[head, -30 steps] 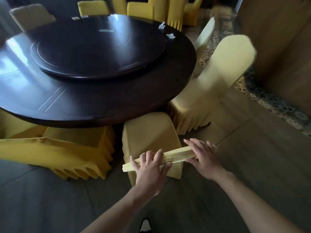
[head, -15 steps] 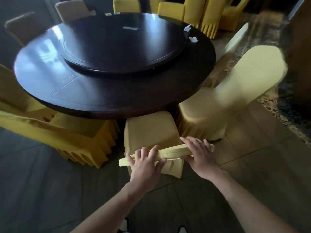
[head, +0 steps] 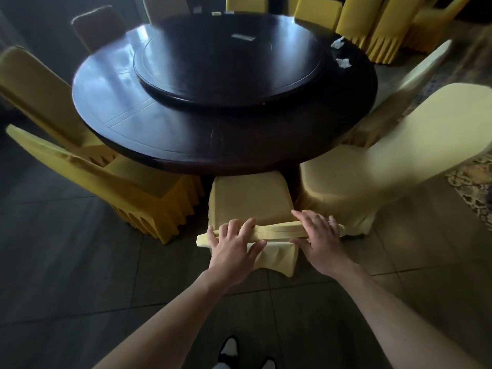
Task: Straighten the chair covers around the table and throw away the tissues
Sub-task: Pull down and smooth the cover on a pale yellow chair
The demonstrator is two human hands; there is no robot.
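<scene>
A chair in a pale yellow cover [head: 247,194] is pushed under the near edge of the round dark table [head: 170,139]. Both hands rest on the top of its backrest. My left hand [head: 235,242] grips the left end of the covered top edge, fingers curled over it. My right hand [head: 318,235] lies over the right end with fingers spread. Two crumpled white tissues [head: 343,63] [head: 337,43] sit on the table's far right rim.
A dark turntable [head: 229,62] sits in the table's middle with a small white card [head: 242,37] on it. More yellow-covered chairs ring the table: one at the right [head: 394,155], one at the left [head: 87,169], several at the back. The floor is tiled.
The view has swung back and to the left, so more of the table and left chairs show. Both hands stay on the backrest top, barely shifted.
</scene>
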